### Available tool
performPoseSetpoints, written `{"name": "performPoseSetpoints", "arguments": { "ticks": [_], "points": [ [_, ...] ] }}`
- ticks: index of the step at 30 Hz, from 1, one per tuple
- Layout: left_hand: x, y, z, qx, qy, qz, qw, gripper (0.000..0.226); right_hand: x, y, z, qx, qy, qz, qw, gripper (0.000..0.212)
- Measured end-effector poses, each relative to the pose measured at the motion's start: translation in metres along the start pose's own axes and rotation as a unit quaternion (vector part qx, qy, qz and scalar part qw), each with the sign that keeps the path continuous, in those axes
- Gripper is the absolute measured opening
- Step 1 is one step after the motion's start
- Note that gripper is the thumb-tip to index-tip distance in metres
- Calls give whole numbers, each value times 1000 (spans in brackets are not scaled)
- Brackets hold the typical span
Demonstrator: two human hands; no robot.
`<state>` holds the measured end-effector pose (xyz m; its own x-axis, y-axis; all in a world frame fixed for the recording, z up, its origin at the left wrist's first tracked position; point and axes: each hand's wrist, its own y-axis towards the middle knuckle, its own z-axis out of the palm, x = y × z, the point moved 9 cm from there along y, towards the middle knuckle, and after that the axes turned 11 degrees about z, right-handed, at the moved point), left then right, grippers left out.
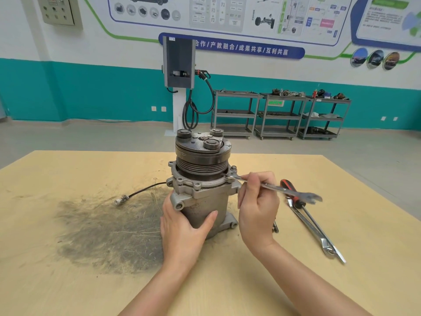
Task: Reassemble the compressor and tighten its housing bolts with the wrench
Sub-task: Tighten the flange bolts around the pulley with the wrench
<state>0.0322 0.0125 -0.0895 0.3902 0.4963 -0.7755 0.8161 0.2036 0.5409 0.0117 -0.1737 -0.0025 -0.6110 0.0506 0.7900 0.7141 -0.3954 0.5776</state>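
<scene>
Nearest, the left hand (182,226) wraps the lower body of the upright grey cast-metal compressor (202,192), thumb across its front and the other fingers curled behind it out of sight. The compressor stands on the pale wooden tabletop (68,281), at the edge of a dark sooty smear (109,231). Just right of it, the right hand (258,210) pinches the shank of a slim silver open-ended wrench (273,187), fingers curled round it. The wrench's far jaw sits at a bolt on the housing flange, just beyond the fingertips; its free end sticks out right. Past the knuckles lie a red-and-black-handled screwdriver (293,193) and 1 long silver spanner (314,231). Above the fingers, the black grooved pulley (200,161) caps the compressor.
</scene>
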Motion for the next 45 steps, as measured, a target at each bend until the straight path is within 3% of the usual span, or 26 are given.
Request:
{"name": "performPoseSetpoints", "arguments": {
  "ticks": [3,8,12,14,17,20,23,31,37,45],
  "points": [
    [0,0,0,2,-2,2,1000,101,15,-5,6,29,-86,-88,992,15],
    [0,0,0,3,-3,4,1000,100,39,-2,9,39,-146,-168,974,48],
    [1,0,0,6,-7,3,1000,100,72,6,12,38,-139,-232,962,35],
    [1,0,1,9,-8,2,1000,101,65,21,10,34,-101,-156,982,32],
    [2,0,0,10,-7,-4,1000,102,22,46,4,43,11,60,997,40],
    [2,-1,0,10,-11,-6,1000,102,-20,54,3,60,107,234,964,42],
    [1,-1,0,10,-11,-7,1000,101,-43,51,10,90,160,327,927,41],
    [-1,-1,0,12,-14,-5,1000,99,-48,51,14,131,152,358,912,39],
    [-2,0,0,10,-10,-4,1000,99,-47,53,21,179,84,365,910,36],
    [-1,0,-1,13,-9,-5,1000,99,-40,46,10,95,102,277,951,38]
  ]
}}
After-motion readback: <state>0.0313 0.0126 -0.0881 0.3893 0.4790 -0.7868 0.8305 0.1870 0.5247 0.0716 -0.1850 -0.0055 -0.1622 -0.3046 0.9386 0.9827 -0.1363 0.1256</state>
